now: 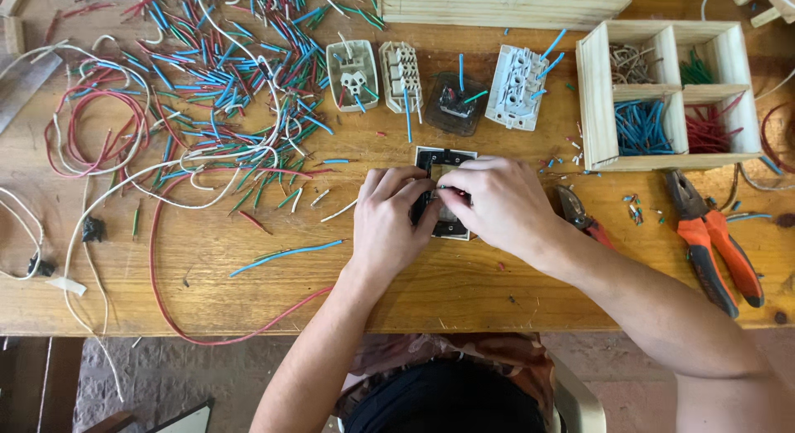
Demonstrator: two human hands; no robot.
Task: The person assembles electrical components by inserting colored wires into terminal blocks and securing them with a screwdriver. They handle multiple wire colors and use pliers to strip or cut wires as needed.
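Note:
Both of my hands rest on a dark rectangular switch module (pixel 441 161) lying on the wooden table (pixel 464 292). My left hand (pixel 387 219) grips its left side, thumb on top. My right hand (pixel 495 205) covers its right side, with fingertips pinching something small at the module's middle; what it pinches is too small to tell. Most of the module is hidden under my fingers.
Further back lie several switch and socket parts (pixel 399 75) with short wires. A heap of cut blue, red and green wires (pixel 224 77) fills the left. A wooden compartment box (pixel 669 93) of sorted wires stands right. Orange-handled pliers (pixel 708 234) and a smaller tool (pixel 580 216) lie right.

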